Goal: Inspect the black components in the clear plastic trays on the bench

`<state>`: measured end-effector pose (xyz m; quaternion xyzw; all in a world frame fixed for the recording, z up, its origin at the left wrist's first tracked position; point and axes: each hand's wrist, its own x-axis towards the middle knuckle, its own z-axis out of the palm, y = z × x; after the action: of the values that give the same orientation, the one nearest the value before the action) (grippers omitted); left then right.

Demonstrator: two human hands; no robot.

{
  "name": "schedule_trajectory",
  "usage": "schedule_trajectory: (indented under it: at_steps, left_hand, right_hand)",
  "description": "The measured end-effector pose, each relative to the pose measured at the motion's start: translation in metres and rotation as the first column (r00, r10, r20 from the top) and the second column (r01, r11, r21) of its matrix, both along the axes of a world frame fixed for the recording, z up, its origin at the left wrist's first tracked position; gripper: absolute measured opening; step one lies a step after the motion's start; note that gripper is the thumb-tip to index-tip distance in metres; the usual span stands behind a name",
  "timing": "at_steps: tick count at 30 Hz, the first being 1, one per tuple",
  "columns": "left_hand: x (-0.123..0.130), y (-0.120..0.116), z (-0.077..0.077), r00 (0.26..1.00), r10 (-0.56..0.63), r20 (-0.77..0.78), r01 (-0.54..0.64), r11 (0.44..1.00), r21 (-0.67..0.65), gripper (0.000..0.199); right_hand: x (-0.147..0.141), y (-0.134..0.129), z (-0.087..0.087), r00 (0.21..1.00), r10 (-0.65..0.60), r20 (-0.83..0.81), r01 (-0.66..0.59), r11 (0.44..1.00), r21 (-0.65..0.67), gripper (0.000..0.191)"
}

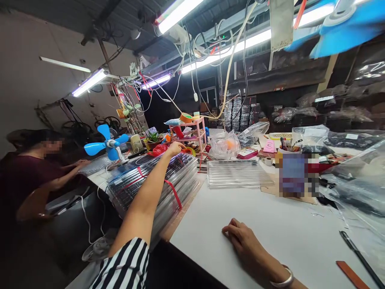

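Observation:
My left hand reaches far forward over a thick stack of clear plastic trays, close to the pink rack. Its fingertips are small and partly hidden, so whether they hold anything cannot be made out. Red straps run around the stack. On the white tabletop, my right hand rests with curled fingers pressed together and nothing seen in them. Beyond it lies a flat, clear ribbed tray.
A black pen-like tool and a brown strip lie at the right. Plastic bags crowd that side. A blue fan stands left, near a seated person. Cables hang overhead.

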<state>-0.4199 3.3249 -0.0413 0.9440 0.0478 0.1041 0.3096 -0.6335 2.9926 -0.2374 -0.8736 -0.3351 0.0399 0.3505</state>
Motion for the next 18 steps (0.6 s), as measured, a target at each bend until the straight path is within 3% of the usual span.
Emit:
schedule_trajectory:
  at_steps: [10,18]
  left_hand:
    - [0.0018,0.0003,-0.0050,0.985,0.113,0.131,-0.108,0.993,-0.043,0.026]
    - [0.0031,-0.0065,0.0045,0.918,0.203,0.339,-0.127,0.964,-0.235,0.027]
  right_hand:
    - [-0.0011,-0.0009,0.0015,1.000,0.000,-0.015,0.000,1.000,-0.015,0.033]
    - [0.0011,-0.0003,-0.0044,1.000,0.010,0.011,-0.010,1.000,-0.005,0.034]
